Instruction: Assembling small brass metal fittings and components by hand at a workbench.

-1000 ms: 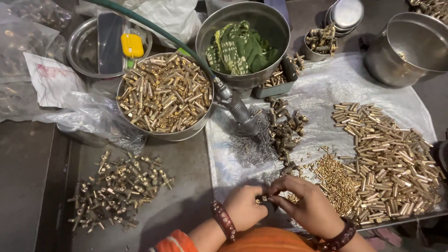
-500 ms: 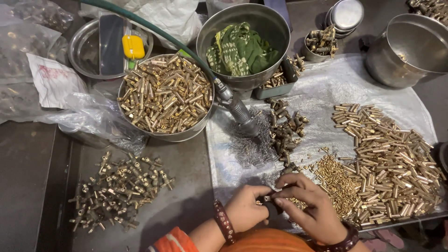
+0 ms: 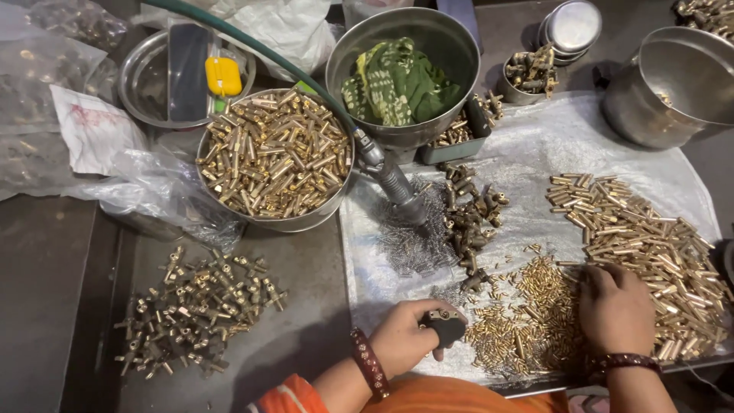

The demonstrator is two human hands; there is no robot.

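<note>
Item: assembly station, seen from the head camera.

Landmark: clear plastic sheet [image 3: 535, 145] spread on the surface.

Left hand [image 3: 401, 336]: at the sheet's near left edge, grip clamped on a small dark fitting [image 3: 446, 327].

Right hand [image 3: 615, 306]: at the sheet's near right, palm down, fingers curled into the long brass tubes [image 3: 642, 229]; whether it has one pinched I cannot tell.

Small brass pins [image 3: 527, 325]: heaped between the hands.

Dark fittings [image 3: 470, 214]: at sheet centre.

Step judged: fetching a part for the held fitting. Next move calls for bringing both hands together and aligning part to fitting.
</note>
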